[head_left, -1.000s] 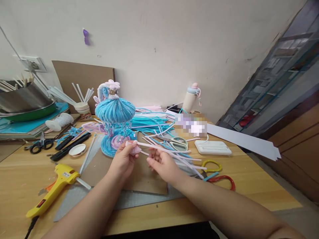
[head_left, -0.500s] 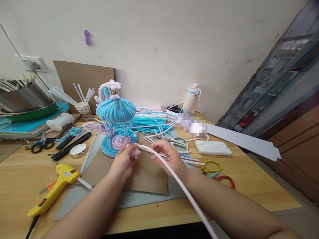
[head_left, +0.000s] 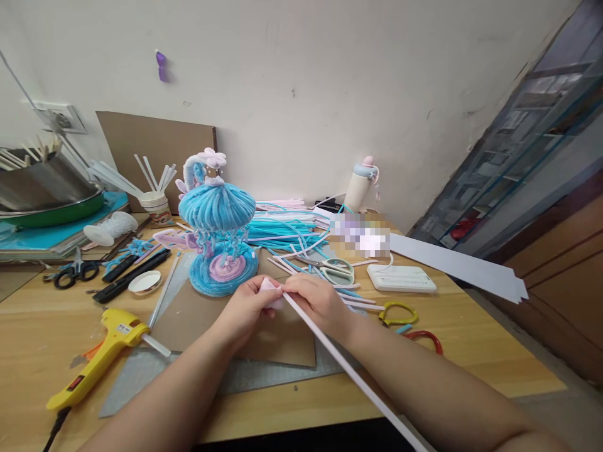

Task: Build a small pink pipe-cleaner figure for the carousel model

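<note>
Head: soft pink wad [head_left: 271, 293] tight in left hand [head_left: 245, 307], slender strip [head_left: 351, 371] tight in right hand [head_left: 323, 302].

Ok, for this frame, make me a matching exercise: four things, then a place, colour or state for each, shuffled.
1. glue gun
2. pink strip
3. bottle
4. paper cup

A. pink-tipped, near the wall
B. holding white sticks
C. yellow, on the table
D. at the right hand, running toward the bottom edge

Pairs: 1-C, 2-D, 3-A, 4-B

Pale wall [head_left: 292, 138] behind a wooden table [head_left: 490, 342], shelves [head_left: 518, 150] at right
</note>
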Tool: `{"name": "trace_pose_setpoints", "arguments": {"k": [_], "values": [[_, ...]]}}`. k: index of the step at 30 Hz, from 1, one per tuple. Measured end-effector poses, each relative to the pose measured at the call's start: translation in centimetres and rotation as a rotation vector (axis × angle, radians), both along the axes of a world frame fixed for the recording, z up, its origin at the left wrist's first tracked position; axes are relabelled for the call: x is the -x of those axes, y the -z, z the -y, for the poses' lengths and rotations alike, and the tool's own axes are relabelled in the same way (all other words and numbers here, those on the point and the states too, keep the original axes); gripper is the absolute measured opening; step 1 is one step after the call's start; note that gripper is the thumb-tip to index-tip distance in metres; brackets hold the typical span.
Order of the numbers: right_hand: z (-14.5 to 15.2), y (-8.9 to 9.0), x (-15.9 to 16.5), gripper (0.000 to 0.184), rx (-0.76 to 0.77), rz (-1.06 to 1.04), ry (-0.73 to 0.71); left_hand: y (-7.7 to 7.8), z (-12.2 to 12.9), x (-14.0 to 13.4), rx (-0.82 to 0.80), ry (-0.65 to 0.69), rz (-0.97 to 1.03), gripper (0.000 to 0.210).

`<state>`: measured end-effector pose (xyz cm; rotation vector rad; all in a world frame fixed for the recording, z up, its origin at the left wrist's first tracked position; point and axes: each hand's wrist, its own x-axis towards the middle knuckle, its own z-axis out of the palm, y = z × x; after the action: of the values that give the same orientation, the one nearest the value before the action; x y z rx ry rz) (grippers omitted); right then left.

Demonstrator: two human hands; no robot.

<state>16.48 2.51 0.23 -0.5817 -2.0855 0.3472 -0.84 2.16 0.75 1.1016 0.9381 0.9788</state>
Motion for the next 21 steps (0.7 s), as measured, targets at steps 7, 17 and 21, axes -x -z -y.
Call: {"name": "trace_pose_setpoints", "arguments": {"k": [7,17,21], "values": [[-0.13,0.11,-0.29,0.019,-0.058,0.010,0.003,0.26,0.08,-0.05,-0.092,-0.045,-0.065,0.021],[-0.86,0.13,-0.75,0.014,0.041,0.143,0.026,0.11,0.02,0.15,-0.132,-0.015,-0.231,0.022],[-1.01,0.17,-0.87,0.013,0.039,0.188,0.016,0.09,0.08,0.06,-0.170,-0.015,-0.304,0.017]]}}
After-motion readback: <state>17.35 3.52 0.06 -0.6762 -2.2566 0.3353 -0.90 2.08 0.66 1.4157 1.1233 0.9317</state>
